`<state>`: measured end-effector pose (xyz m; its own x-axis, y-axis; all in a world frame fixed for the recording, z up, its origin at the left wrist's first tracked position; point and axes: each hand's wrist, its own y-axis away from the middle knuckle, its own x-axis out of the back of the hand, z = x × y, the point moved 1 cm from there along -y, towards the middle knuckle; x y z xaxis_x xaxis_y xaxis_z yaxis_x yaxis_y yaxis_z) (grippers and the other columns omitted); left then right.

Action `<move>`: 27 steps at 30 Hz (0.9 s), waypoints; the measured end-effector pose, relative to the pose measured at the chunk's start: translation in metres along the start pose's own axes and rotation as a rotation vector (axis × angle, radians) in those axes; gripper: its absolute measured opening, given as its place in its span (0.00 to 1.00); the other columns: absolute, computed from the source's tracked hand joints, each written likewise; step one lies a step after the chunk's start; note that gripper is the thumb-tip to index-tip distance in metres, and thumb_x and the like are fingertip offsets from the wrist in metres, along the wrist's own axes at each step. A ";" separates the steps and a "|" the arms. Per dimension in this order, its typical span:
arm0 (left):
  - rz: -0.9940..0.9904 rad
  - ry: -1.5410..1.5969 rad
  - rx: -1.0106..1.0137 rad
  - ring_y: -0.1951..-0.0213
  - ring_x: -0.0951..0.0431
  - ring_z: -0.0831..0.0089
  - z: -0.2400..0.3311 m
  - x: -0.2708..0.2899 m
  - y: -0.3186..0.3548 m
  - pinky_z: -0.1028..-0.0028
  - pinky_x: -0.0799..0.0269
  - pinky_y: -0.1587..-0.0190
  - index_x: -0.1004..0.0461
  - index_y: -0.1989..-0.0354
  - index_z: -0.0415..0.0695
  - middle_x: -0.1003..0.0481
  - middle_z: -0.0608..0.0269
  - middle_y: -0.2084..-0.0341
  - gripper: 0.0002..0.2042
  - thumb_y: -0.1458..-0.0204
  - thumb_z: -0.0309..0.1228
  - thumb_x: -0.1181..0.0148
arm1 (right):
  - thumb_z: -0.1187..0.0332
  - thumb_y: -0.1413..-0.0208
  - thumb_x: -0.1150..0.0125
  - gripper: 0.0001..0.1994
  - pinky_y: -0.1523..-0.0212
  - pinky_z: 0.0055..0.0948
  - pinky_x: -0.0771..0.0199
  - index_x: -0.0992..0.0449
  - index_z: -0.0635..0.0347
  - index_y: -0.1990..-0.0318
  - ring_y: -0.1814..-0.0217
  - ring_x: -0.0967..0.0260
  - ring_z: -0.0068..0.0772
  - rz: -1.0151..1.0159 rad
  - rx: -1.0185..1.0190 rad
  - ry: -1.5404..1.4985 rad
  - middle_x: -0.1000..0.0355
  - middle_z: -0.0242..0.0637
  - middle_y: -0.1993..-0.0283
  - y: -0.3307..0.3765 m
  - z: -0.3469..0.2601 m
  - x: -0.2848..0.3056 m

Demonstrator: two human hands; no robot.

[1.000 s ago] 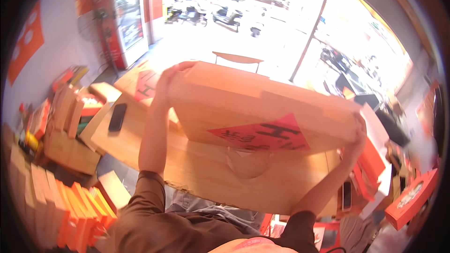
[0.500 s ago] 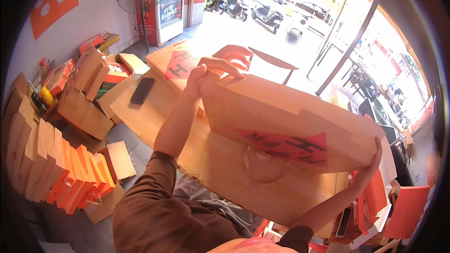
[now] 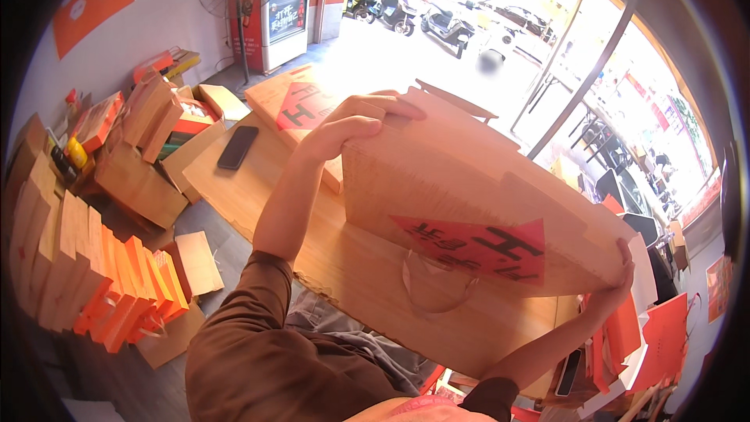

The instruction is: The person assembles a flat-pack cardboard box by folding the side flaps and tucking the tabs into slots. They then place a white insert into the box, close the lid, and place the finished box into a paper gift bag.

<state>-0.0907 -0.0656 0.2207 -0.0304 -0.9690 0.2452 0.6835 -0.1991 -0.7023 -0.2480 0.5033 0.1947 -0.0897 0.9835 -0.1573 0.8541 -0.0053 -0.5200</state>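
Observation:
A large flat cardboard gift box (image 3: 437,180) stands on edge, tilted, over the wooden table (image 3: 242,187). On its face is a red diamond label (image 3: 484,248) with black characters, upside down to me. A pale ribbon handle (image 3: 437,309) loops from its lower edge onto the table. My left hand (image 3: 351,121) grips the upper left corner, thumb on the near face and fingers over the top edge. Around the right end my right hand (image 3: 621,277) is closed, its fingers partly hidden. Behind the left hand lies another box (image 3: 293,105) with a similar red label.
A black phone (image 3: 237,147) lies at the table's left end. Upright orange bags (image 3: 129,289) and open cartons (image 3: 141,187) crowd the floor at left. Red bags (image 3: 660,336) and a second phone (image 3: 570,371) are at right. A standing fan (image 3: 241,16) stands behind.
My left hand's fingers have come down from above the box and closed over its upper left corner. The top edge at that corner stands higher now. My right hand stays at the right end.

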 end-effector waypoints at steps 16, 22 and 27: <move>0.199 -0.023 0.277 0.47 0.22 0.71 -0.009 0.003 0.003 0.73 0.26 0.43 0.18 0.43 0.35 0.18 0.57 0.45 0.28 0.52 0.29 0.52 | 0.60 0.34 0.51 0.29 0.25 0.38 0.36 0.29 0.67 0.29 0.25 0.33 0.41 -0.029 -0.006 0.061 0.30 0.47 0.29 0.008 -0.012 -0.005; 0.214 -0.095 0.170 0.49 0.22 0.74 -0.014 0.006 0.002 0.74 0.26 0.45 0.17 0.45 0.36 0.17 0.60 0.48 0.24 0.46 0.25 0.54 | 0.58 0.35 0.54 0.28 0.23 0.36 0.43 0.24 0.67 0.36 0.26 0.35 0.36 0.005 0.050 0.331 0.28 0.40 0.32 0.015 -0.023 -0.013; 0.165 -0.165 0.161 0.54 0.24 0.77 0.013 -0.004 0.006 0.75 0.27 0.51 0.19 0.41 0.37 0.19 0.62 0.56 0.25 0.47 0.25 0.53 | 0.56 0.35 0.56 0.28 0.23 0.37 0.45 0.23 0.66 0.37 0.25 0.36 0.36 -0.059 0.106 0.492 0.27 0.40 0.33 0.013 -0.023 0.003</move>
<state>-0.0771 -0.0613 0.2242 0.2011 -0.9469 0.2510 0.7769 -0.0019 -0.6297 -0.2249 0.5103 0.2067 0.1373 0.9514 0.2757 0.7960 0.0597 -0.6023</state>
